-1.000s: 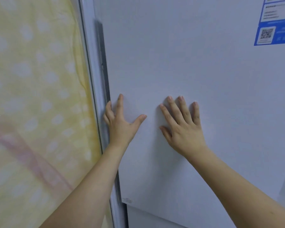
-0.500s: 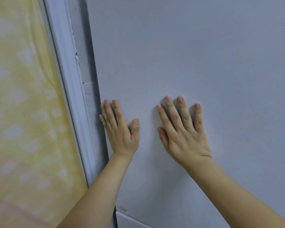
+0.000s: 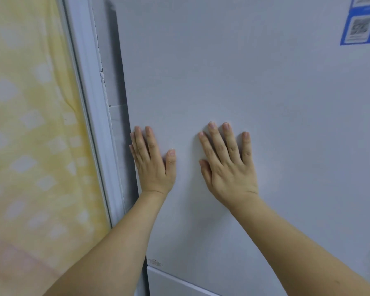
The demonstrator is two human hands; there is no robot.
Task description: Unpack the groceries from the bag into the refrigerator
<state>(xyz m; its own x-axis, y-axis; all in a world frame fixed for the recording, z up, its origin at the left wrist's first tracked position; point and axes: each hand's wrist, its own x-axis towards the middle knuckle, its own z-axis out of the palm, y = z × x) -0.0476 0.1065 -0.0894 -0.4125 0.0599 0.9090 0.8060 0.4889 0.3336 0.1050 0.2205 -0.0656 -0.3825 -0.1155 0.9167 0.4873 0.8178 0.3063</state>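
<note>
Head view: both hands — left hand (image 3: 153,165), right hand (image 3: 229,165) — flat on refrigerator door (image 3: 254,92).

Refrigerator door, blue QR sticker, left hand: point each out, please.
Refrigerator door (image 3: 254,86), head view, bare white panel.
Blue QR sticker (image 3: 361,28), head view, QR code.
Left hand (image 3: 153,165), head view, back of hand.

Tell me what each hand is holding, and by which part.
Nothing is held. The left hand and right hand both lie flat, fingers straight, against the refrigerator door.
</note>
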